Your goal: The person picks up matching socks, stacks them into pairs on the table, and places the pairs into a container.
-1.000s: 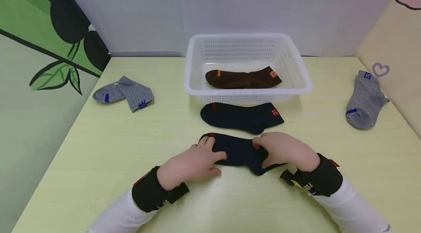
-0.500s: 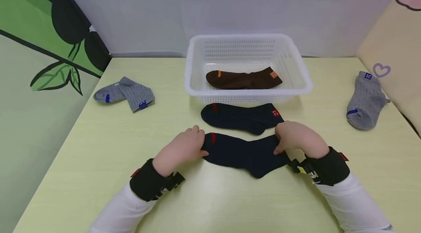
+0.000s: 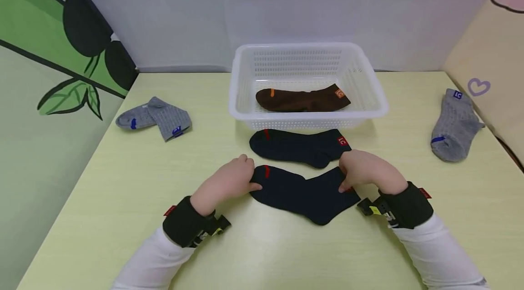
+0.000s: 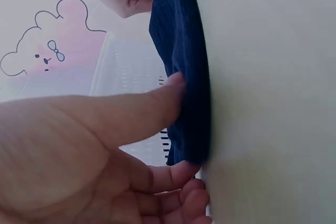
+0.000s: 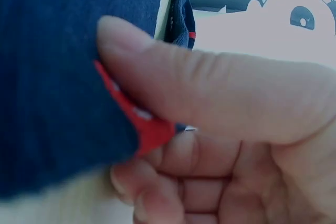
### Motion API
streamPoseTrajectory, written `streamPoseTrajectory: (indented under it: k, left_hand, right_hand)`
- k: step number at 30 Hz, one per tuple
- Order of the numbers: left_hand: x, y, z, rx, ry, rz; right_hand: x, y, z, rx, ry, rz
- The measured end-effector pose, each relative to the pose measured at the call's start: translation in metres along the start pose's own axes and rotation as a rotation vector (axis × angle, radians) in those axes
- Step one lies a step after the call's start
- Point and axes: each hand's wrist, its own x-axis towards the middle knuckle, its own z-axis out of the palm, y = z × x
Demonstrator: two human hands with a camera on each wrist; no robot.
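Note:
A navy sock (image 3: 294,194) with a red toe stripe lies closest to the person, stretched between the two hands. At its toe end, the left hand (image 3: 230,180) pinches the fabric, thumb on top and fingers at the edge in the left wrist view. The right hand (image 3: 370,171) pinches the cuff; in the right wrist view its thumb (image 5: 142,66) presses beside the red label (image 5: 152,132). Just beyond lies a second navy sock (image 3: 296,147), parallel to the first, with a red LC label at its cuff.
Behind the socks stands a white perforated basket (image 3: 309,115) holding a brown sock (image 3: 303,100) with orange marks. One grey sock (image 3: 169,117) lies folded over at the left of the table. Another grey sock (image 3: 454,126) lies near the right edge.
The left hand has moved left to the toe and the right hand outward to the cuff. The near sock now lies more spread, with its heel slightly lower and a sharper bend in the middle.

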Motion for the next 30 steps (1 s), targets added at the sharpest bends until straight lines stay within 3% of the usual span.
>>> streamPoseTrajectory:
  k: [5,9,12,15,18,20,22,24,27,30]
  left_hand:
    - [0.001,0.002,0.000,-0.013,0.004,0.022]
    - [0.006,-0.003,0.002,-0.054,-0.018,0.100]
    - [0.011,-0.010,0.002,-0.167,-0.051,0.155]
    - [0.016,-0.018,0.003,-0.353,-0.057,0.165]
    - [0.019,-0.024,0.001,-0.520,0.033,0.136]
    - [0.020,-0.026,-0.002,-0.625,0.146,0.088]
    - [0.020,-0.028,-0.006,-0.747,0.250,0.057]
    - [0.020,-0.030,-0.008,-0.870,0.328,0.031]
    - [0.021,-0.034,-0.009,-1.013,0.375,0.054]
    - [0.024,-0.037,-0.008,-1.026,0.383,0.093]
  right_hand:
    - [0.001,0.011,0.001,0.077,-0.048,-0.157]
    - [0.007,0.026,0.001,0.231,-0.144,-0.328]
    - [0.013,0.040,0.003,0.405,-0.226,-0.487]
    - [0.017,0.053,0.006,0.581,-0.284,-0.585]
    - [0.016,0.064,0.007,0.740,-0.287,-0.619]
    - [0.016,0.069,0.007,0.858,-0.282,-0.637]
    - [0.016,0.070,0.007,0.971,-0.256,-0.649]
    - [0.018,0.069,0.007,1.027,-0.154,-0.604]
    - [0.020,0.063,0.007,1.047,0.067,-0.431]
    - [0.022,0.057,0.007,1.013,0.252,-0.251]
